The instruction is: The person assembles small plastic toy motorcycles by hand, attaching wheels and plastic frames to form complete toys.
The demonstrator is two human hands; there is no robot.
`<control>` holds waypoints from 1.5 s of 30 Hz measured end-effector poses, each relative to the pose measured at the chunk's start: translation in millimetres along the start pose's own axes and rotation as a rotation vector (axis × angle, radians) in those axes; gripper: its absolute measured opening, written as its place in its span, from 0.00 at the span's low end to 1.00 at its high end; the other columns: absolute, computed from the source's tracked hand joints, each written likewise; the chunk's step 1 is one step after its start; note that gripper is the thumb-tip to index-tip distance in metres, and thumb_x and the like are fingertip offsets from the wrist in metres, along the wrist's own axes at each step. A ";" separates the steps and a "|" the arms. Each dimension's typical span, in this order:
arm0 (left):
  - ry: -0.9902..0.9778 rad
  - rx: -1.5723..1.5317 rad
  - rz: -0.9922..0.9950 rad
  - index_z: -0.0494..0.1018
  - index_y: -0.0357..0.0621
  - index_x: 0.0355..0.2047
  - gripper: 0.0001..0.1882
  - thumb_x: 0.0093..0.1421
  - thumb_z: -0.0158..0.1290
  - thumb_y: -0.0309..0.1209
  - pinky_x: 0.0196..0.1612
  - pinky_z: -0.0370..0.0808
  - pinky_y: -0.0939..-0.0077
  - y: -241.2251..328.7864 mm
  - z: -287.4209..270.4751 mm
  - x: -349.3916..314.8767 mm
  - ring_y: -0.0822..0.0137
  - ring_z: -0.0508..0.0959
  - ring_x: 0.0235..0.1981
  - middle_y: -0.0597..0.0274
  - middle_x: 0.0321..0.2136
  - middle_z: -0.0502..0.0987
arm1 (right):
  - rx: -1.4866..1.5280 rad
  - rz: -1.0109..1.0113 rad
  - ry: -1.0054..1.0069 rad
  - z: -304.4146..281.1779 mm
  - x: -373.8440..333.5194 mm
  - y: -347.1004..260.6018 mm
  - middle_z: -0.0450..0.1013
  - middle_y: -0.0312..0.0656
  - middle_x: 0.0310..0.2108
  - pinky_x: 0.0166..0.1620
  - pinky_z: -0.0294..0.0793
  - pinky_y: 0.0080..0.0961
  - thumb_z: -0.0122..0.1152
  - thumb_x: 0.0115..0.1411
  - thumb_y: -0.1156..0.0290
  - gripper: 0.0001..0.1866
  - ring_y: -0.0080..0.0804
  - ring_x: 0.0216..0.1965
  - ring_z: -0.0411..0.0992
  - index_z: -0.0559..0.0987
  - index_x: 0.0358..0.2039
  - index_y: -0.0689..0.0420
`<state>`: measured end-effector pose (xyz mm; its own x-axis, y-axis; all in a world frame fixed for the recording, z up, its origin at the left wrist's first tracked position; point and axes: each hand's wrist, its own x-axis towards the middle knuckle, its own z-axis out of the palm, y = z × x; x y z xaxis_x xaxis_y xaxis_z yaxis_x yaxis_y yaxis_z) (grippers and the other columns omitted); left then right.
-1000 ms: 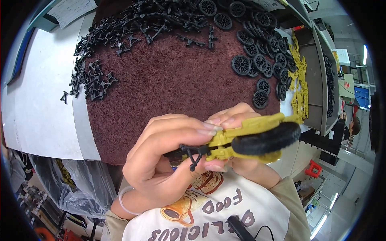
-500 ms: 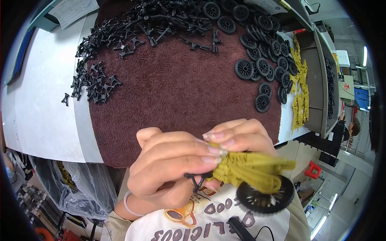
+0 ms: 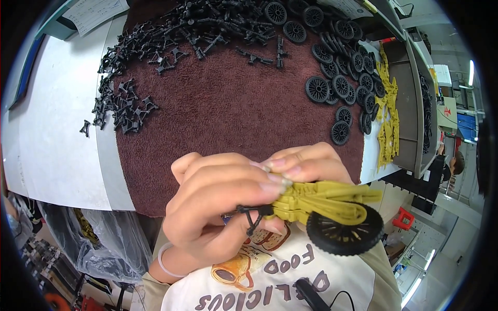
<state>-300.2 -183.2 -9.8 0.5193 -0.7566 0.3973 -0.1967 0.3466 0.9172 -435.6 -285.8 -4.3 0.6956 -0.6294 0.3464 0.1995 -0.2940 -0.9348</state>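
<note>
Both hands grip a yellow toy motorcycle body just beyond my chest. A black spoked wheel is fitted at its right end. My left hand pinches the left end between thumb and fingers. From under those fingers sticks out a small black forked part, close against the yellow body; how it joins is hidden. My right hand holds the body from behind, its fingertips meeting the left ones on top. The right thumb cannot be seen.
A dark red towel covers the table. Heaped black plastic parts lie at the back and left, loose black wheels at the right. Beyond them are yellow body pieces and a grey bin. Plastic bags hang at lower left.
Both hands and the toy motorcycle have risen slightly, toward the towel. The yellow body and wheel, blurred before, now show more sharply. The grip looks the same.
</note>
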 end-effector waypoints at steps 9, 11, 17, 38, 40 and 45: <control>0.058 0.152 0.079 0.80 0.44 0.35 0.15 0.42 0.62 0.26 0.43 0.63 0.75 -3.1 -0.7 -2.9 0.64 0.77 0.37 0.64 0.34 0.81 | 0.043 0.030 0.075 13.4 -1.4 0.9 0.74 0.49 0.36 0.41 0.81 0.26 0.79 0.41 0.73 0.26 0.36 0.38 0.78 0.76 0.40 0.63; 0.059 0.144 0.069 0.80 0.45 0.34 0.16 0.41 0.63 0.26 0.43 0.62 0.75 -3.4 -0.6 -2.1 0.65 0.77 0.36 0.65 0.34 0.81 | 0.065 0.082 0.105 15.8 1.2 -5.9 0.75 0.48 0.35 0.41 0.81 0.27 0.77 0.43 0.75 0.23 0.37 0.38 0.78 0.77 0.39 0.63; 0.028 0.187 0.066 0.81 0.49 0.34 0.22 0.32 0.58 0.21 0.41 0.60 0.76 1.7 1.8 -3.4 0.68 0.76 0.34 0.69 0.33 0.80 | 0.091 -0.073 0.072 11.7 6.9 3.0 0.75 0.48 0.35 0.42 0.82 0.31 0.72 0.46 0.78 0.15 0.39 0.38 0.79 0.78 0.34 0.64; 0.106 0.445 0.100 0.72 0.38 0.31 0.26 0.55 0.57 0.52 0.33 0.60 0.75 14.7 -12.9 -0.4 0.65 0.65 0.29 0.61 0.25 0.65 | -0.024 -0.196 -0.016 -0.8 12.3 3.9 0.74 0.49 0.39 0.52 0.77 0.43 0.70 0.48 0.77 0.17 0.44 0.44 0.76 0.78 0.39 0.65; -0.042 0.539 0.072 0.73 0.37 0.29 0.24 0.55 0.57 0.50 0.32 0.60 0.75 28.8 -17.6 9.9 0.65 0.65 0.29 0.60 0.25 0.65 | -0.053 -0.183 -0.016 -1.4 10.1 -1.0 0.74 0.49 0.40 0.52 0.77 0.43 0.69 0.49 0.78 0.15 0.45 0.45 0.76 0.78 0.38 0.65; -0.220 0.486 -0.004 0.73 0.37 0.23 0.13 0.53 0.58 0.35 0.30 0.58 0.74 29.9 -14.4 20.7 0.66 0.65 0.23 0.59 0.21 0.71 | -0.141 -0.193 -0.008 -2.1 10.0 -1.4 0.74 0.49 0.40 0.53 0.77 0.42 0.66 0.51 0.78 0.12 0.44 0.45 0.75 0.80 0.38 0.65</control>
<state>-283.3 -180.5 25.4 0.3446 -0.8737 0.3435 -0.5845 0.0866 0.8067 -430.4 -293.1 0.7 0.6595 -0.5462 0.5164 0.2313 -0.5062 -0.8308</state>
